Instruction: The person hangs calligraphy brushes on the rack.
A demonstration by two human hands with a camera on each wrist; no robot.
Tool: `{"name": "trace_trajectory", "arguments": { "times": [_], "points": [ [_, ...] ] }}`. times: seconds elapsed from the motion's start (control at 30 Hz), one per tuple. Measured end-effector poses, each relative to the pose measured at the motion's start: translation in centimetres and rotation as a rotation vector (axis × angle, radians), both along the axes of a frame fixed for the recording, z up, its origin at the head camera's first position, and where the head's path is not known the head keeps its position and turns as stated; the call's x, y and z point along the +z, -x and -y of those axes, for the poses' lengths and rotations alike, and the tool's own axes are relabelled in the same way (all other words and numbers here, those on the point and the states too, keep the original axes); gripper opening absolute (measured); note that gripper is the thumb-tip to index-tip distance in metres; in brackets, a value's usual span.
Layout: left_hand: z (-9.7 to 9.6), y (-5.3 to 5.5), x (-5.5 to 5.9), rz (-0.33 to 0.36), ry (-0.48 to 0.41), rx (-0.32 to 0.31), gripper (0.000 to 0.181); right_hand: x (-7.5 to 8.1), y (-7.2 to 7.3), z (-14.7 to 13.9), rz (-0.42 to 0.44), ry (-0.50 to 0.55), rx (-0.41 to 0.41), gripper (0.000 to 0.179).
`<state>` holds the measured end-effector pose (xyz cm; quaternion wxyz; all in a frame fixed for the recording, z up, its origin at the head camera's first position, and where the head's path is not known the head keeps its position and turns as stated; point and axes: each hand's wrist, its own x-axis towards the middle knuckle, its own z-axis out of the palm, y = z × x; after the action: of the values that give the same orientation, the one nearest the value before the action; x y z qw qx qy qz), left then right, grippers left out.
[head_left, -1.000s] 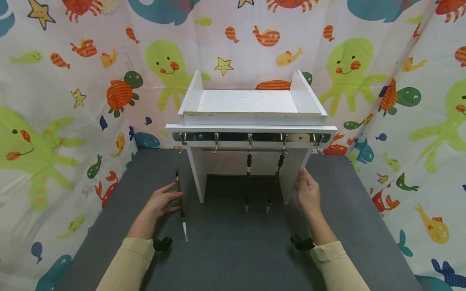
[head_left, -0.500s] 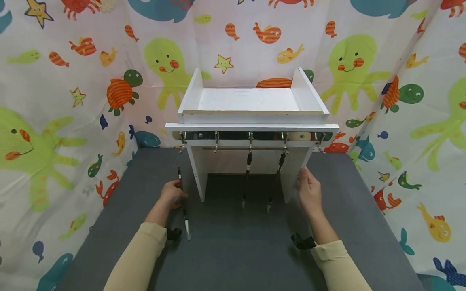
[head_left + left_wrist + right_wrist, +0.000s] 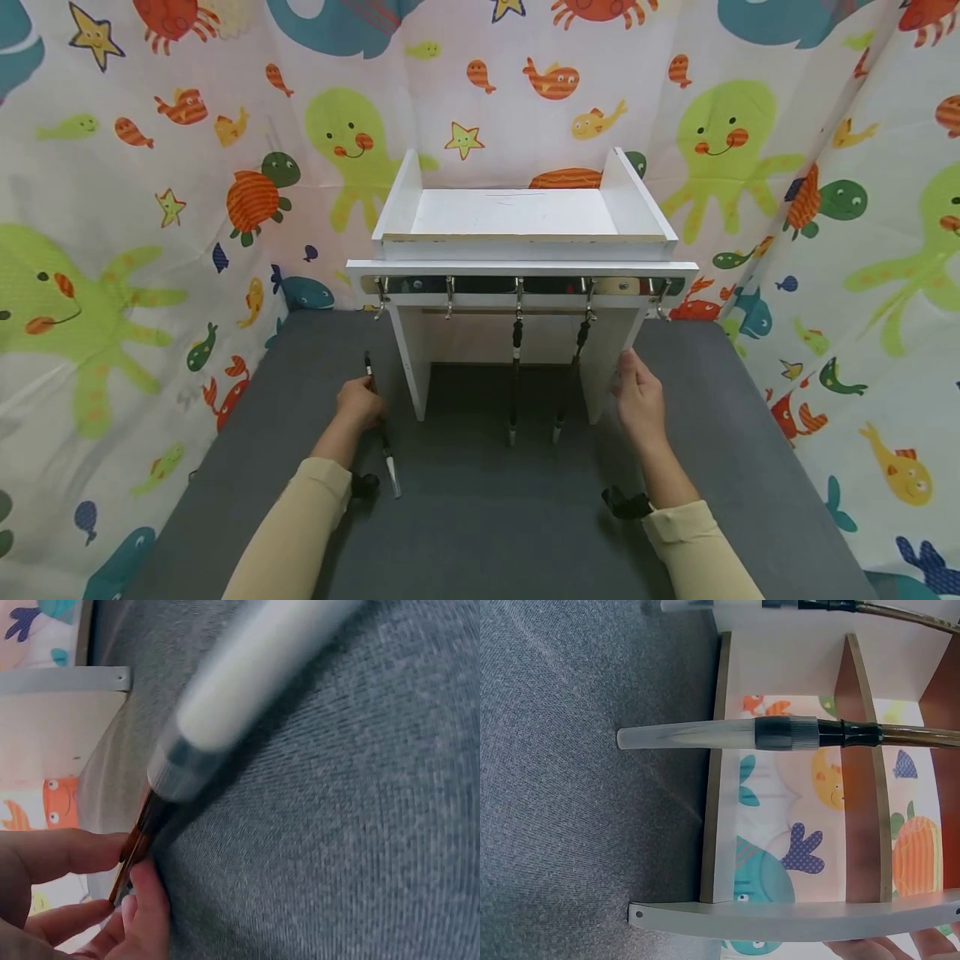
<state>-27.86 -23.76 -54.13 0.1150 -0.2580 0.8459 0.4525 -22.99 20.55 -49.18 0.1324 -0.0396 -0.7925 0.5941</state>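
My left hand (image 3: 360, 406) pinches a calligraphy brush (image 3: 393, 478) just left of a small white rack (image 3: 517, 251). The brush slants, its looped end up and its capped tip toward me. In the left wrist view, thumb and fingers close on its brown handle, and the pale cap (image 3: 236, 690) comes near the camera. My right hand (image 3: 639, 400) holds the front edge of the rack's right side panel (image 3: 780, 922); some of its fingers show on the panel's outer face. Two brushes hang tip down from the rack's hooks, one near the middle (image 3: 515, 375) and one farther right (image 3: 573, 375).
A metal strip along the rack's front carries several hooks; the far left hook (image 3: 381, 297) and its neighbour (image 3: 450, 297) bear nothing. The rack stands on a grey cloth surface (image 3: 495, 533). Behind and beside it hangs a curtain (image 3: 465, 50) printed with sea animals.
My left hand has moved right and turned over, so its back now faces up, with the brush still between its fingers. The hanging brushes have swayed slightly. The right hand stays on the panel.
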Motion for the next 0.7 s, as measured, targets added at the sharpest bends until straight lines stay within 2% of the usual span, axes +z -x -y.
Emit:
{"name": "trace_trajectory", "arguments": {
  "times": [0.17,0.27,0.47,0.6,0.7],
  "points": [
    [1.3,-0.6,0.2,0.02,-0.146,-0.01,0.096,0.0,0.0,0.1,-0.011,0.012,0.002,0.061],
    [1.9,-0.9,0.2,0.026,-0.238,0.012,0.098,0.1,-0.1,0.2,-0.013,0.018,0.007,0.059],
    [2.6,-1.5,0.2,-0.015,-0.416,0.039,0.097,0.1,-0.1,0.2,-0.021,0.039,-0.007,0.058],
    [3.1,-2.1,0.6,-0.03,-0.491,0.005,0.095,0.0,-0.1,0.2,-0.014,0.04,-0.012,0.059],
    [3.6,-2.6,1.0,-0.036,-0.509,-0.037,0.093,0.0,0.0,0.3,-0.003,0.043,-0.007,0.06]
  ]
}}
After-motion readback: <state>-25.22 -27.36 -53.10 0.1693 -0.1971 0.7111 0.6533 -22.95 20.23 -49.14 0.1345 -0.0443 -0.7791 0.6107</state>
